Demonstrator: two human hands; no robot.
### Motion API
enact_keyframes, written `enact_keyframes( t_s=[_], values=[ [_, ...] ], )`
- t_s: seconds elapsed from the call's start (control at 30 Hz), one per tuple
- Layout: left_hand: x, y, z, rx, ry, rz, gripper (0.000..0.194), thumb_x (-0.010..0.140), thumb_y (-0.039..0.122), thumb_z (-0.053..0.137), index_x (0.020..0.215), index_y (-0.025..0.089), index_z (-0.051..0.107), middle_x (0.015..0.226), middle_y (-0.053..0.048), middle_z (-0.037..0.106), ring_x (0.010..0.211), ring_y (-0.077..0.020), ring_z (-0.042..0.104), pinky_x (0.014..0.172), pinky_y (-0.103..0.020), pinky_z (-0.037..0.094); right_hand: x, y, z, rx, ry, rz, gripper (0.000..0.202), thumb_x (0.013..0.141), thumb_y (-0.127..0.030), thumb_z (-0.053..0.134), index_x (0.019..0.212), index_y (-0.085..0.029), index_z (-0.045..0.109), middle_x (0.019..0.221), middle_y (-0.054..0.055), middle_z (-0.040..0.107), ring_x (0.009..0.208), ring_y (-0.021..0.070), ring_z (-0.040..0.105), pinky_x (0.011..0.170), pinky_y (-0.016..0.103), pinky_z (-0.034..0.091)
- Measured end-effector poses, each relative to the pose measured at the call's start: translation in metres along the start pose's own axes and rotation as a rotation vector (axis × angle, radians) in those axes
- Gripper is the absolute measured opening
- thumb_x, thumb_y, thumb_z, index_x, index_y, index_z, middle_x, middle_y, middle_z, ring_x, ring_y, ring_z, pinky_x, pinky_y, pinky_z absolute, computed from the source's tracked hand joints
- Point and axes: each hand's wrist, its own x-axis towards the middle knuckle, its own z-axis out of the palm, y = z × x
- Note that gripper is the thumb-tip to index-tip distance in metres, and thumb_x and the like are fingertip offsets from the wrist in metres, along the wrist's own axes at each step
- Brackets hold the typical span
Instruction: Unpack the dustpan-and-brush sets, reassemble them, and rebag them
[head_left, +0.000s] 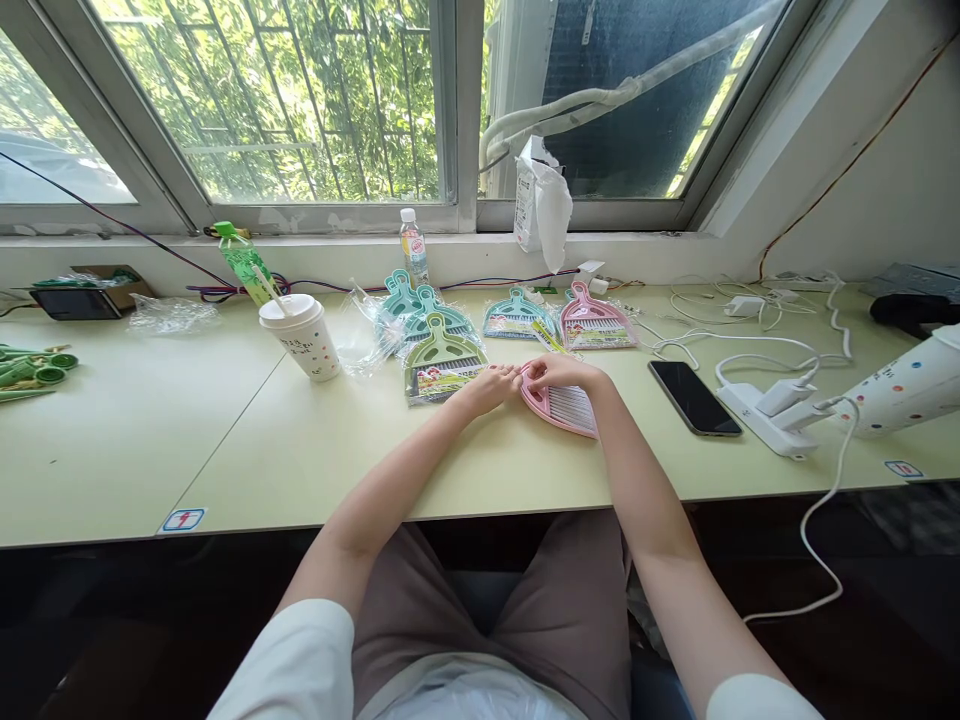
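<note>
Head camera: on the pale tabletop (300,440), some green objects (37,370) are lying well off to the left of the left grip, and crumpled clear plastic (172,315) is lying nearer. A green-capped bottle (249,268) is leaning behind a lidded white cup (302,345), both left of the left grip. Teal brush sets (435,305) are lying beyond a wrapped green brush set (442,352), which is sitting just beside the left grip. The left grip (491,387) is stretching its fingers toward the right one, at the near pink brush set's handle end; I cannot tell whether it is holding anything. The right grip (553,372) is bending its fingers over that handle, though how tightly it is closing cannot be told. The near pink brush set (566,408) is lying under and just nearer than the right grip. Beyond the right grip, a wrapped pink brush set (598,325) is lying; to its right, a black phone (694,398) and a white power strip (765,425) are resting.
</note>
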Motion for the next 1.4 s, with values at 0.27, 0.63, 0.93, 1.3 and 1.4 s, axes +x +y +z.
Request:
enact_keyframes(
  t_s=[0.27,0.63,0.93,1.3,1.4],
  values=[
    [-0.001,0.000,0.002,0.072,0.103,0.011,0.039,0.096,0.004,0.038,0.129,0.006,0.059,0.132,-0.020,0.064,0.123,-0.0238,0.061,0.107,-0.040,0.047,0.003,0.006,0.002,0.039,0.083,-0.036,0.019,0.069,-0.036,0.063,0.061,-0.018,0.066,0.065,0.001,0.069,0.070,0.0154,0.058,0.069,0.026,0.040],
    [-0.005,-0.005,0.002,0.049,0.213,-0.041,0.033,0.097,0.007,0.037,0.120,0.013,0.061,0.110,-0.011,0.069,0.106,-0.0208,0.064,0.107,-0.040,0.046,0.004,-0.003,0.003,0.214,0.167,-0.097,0.023,0.068,-0.040,0.066,0.067,-0.017,0.064,0.073,0.002,0.067,0.077,0.0175,0.060,0.076,0.029,0.043],
    [-0.008,-0.007,-0.002,0.079,0.158,-0.008,0.034,0.096,0.004,0.034,0.117,0.011,0.060,0.109,-0.012,0.067,0.100,-0.0217,0.061,0.093,-0.035,0.047,0.001,-0.011,0.003,0.226,0.146,-0.114,0.032,0.068,-0.048,0.067,0.067,-0.017,0.061,0.072,0.003,0.065,0.077,0.0179,0.059,0.075,0.030,0.043],
    [-0.007,-0.008,-0.001,0.094,0.065,0.008,0.035,0.095,0.000,0.032,0.110,0.012,0.061,0.106,-0.011,0.067,0.097,-0.0218,0.059,0.081,-0.033,0.046,0.008,0.000,0.008,0.285,0.086,-0.117,0.034,0.070,-0.050,0.067,0.073,-0.017,0.063,0.072,0.003,0.065,0.074,0.0169,0.059,0.074,0.031,0.043],
    [-0.006,-0.007,0.000,0.109,0.072,0.030,0.036,0.095,0.000,0.030,0.109,0.011,0.062,0.106,-0.011,0.067,0.097,-0.0219,0.059,0.081,-0.033,0.046,0.008,-0.001,0.008,0.253,0.112,-0.078,0.036,0.067,-0.052,0.071,0.073,-0.017,0.063,0.072,0.004,0.065,0.074,0.0183,0.060,0.073,0.031,0.043]
  ],
)
